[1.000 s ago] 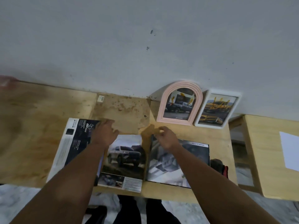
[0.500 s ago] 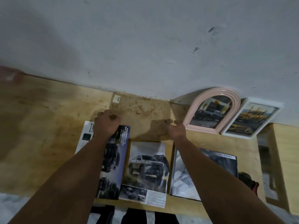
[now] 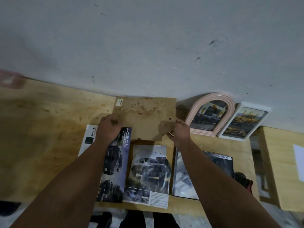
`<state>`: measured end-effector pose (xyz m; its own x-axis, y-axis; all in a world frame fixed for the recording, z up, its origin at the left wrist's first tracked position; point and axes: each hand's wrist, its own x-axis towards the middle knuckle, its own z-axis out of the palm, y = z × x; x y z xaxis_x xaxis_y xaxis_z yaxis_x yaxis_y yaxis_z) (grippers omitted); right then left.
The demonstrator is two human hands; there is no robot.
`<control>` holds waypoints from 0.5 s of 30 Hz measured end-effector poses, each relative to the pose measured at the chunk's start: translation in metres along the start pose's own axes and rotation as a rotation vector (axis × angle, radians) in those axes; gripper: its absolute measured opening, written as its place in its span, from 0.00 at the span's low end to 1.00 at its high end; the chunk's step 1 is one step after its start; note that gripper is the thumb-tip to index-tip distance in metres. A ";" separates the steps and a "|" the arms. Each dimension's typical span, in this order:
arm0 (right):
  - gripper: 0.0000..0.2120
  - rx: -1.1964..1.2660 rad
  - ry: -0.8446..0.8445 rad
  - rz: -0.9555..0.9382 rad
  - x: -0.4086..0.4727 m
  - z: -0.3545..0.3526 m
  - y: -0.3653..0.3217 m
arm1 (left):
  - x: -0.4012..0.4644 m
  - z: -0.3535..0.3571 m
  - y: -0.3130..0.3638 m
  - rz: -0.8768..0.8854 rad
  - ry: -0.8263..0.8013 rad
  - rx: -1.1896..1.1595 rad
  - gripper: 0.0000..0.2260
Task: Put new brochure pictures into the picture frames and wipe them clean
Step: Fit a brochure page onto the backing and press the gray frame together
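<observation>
2 hands, left (image 3: 108, 127) and right (image 3: 178, 130), clamp the backing board (image 3: 144, 116) by opposite edges, lifting it level above our brochures (image 3: 148, 171) at the bench's (image 3: 49, 137) front edge.

Both bare forearms reach forward side by side from the bottom of the view, wrists straight. The left hand (image 3: 109, 129) is knuckles up, fingers curled in a grip. The right hand (image 3: 179, 132) is likewise curled, its fingers pinching at the fingertips.
</observation>
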<state>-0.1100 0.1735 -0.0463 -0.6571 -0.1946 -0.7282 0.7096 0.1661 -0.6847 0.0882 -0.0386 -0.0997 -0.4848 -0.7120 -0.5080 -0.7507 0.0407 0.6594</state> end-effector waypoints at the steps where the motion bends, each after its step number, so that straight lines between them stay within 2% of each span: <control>1: 0.15 0.011 -0.001 -0.017 -0.006 0.000 -0.002 | 0.000 0.001 -0.004 0.012 -0.005 0.018 0.29; 6: 0.12 0.060 0.048 -0.100 -0.027 -0.012 -0.020 | -0.007 0.005 -0.005 0.088 -0.042 0.106 0.22; 12: 0.10 0.036 0.033 -0.238 -0.058 -0.040 -0.050 | -0.015 0.005 0.009 0.090 0.006 0.187 0.22; 15: 0.10 0.057 0.034 -0.288 -0.073 -0.061 -0.064 | -0.028 0.009 0.027 0.106 -0.021 0.128 0.24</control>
<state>-0.1227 0.2358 0.0490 -0.8410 -0.1929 -0.5054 0.5052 0.0540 -0.8613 0.0776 -0.0117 -0.0725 -0.5726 -0.6840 -0.4520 -0.7453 0.2047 0.6345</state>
